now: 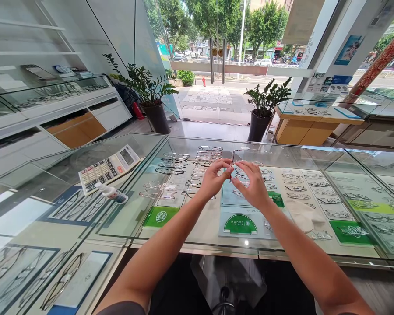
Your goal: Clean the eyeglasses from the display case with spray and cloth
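Both my hands meet over the glass display counter (197, 245). My left hand (213, 178) and my right hand (253, 183) have their fingers pinched on a thin, dark-edged object (232, 162) held upright between them. It looks like a pair of glasses or a lens, too slim to make out fully. Beneath the glass lie rows of spectacle frames (179, 168) and green brand signs (240, 224).
A calculator (109, 168) and a small white bottle (111, 192) lie on the counter at the left. Two potted plants (265, 107) stand by the glass entrance. More display cases line the left wall and right side.
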The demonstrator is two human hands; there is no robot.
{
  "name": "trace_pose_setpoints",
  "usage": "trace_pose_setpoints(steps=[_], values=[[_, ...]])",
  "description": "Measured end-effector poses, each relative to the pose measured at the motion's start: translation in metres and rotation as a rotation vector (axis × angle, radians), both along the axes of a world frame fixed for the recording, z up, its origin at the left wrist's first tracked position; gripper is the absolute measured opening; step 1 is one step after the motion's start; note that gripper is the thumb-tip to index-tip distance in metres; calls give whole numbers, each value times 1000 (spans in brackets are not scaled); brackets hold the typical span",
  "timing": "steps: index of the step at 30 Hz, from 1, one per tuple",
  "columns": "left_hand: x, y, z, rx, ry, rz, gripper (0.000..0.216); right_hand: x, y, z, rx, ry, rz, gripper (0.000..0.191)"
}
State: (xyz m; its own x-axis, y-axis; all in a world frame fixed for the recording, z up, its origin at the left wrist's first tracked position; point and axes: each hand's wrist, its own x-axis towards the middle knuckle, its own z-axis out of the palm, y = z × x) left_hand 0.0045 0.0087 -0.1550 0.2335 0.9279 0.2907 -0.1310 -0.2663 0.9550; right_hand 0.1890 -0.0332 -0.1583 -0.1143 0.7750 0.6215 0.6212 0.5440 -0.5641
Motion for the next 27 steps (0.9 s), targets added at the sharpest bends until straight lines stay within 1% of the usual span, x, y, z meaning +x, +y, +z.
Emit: trace_pose_setpoints(steps=[2, 5, 8, 11, 15, 18, 20, 22, 24, 25, 27], values=[[2, -2, -1, 7, -9, -35, 34, -4, 0, -3, -5, 15, 48, 40], [4, -3, -1, -42, -47, -80, 32, -6, 1, -5, -27, 64, 110, 30], [5, -7, 2, -58, -52, -81, 32, -6, 1, -5, -37, 106, 140, 26], [5, -15, 9, 47, 58, -23, 28, -4, 0, -2, -33, 97, 131, 26], [-6, -36, 23, 256, 286, 153, 25, 0, 0, -1, -16, 66, 119, 34], [-33, -61, 29, 377, 334, 354, 21, 6, 1, -2, -12, 53, 100, 37], [-60, -78, 26, 437, 343, 564, 17, 10, 2, -3, 7, 42, 75, 35], [-93, -91, 18, 470, 363, 843, 15, 14, 5, -4, 41, 37, 60, 31], [-128, -99, 6, 454, 391, 1140, 16, 17, 7, -4, 68, 47, 46, 29], [-147, -100, 0, 436, 409, 1281, 21, 18, 8, -4, 82, 47, 45, 29], [-183, -97, -12, 359, 453, 1462, 37, 19, 10, -4, 107, 49, 37, 28]])
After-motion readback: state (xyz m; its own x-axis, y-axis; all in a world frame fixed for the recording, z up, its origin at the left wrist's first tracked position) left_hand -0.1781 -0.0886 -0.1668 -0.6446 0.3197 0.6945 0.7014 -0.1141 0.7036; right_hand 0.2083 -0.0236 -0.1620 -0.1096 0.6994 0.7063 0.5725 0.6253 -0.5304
